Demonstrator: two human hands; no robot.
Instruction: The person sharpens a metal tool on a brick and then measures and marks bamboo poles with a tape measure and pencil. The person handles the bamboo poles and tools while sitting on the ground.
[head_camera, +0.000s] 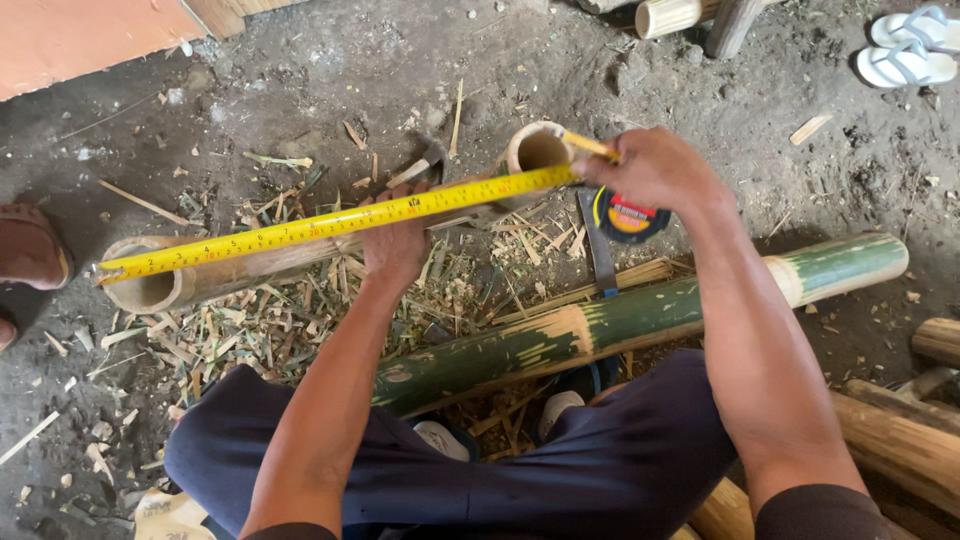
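A tan bamboo section (250, 268) lies on the dirt floor, hollow at both ends. A yellow tape measure blade (300, 228) stretches along its top from the left end to the right end. My left hand (398, 240) rests on the middle of the bamboo, pressing the blade down. At the bamboo's right end my right hand (655, 168) pinches the blade together with a yellow pencil (590, 146). The black-and-orange tape case (630, 217) hangs just under that hand.
A long green bamboo pole (640, 318) lies across in front of my knees. A dark blade tool (600, 250) lies between the two bamboos. Shavings cover the floor. More bamboo lies at the right (905, 440), white sandals (905, 48) at top right, someone's foot (30, 250) at left.
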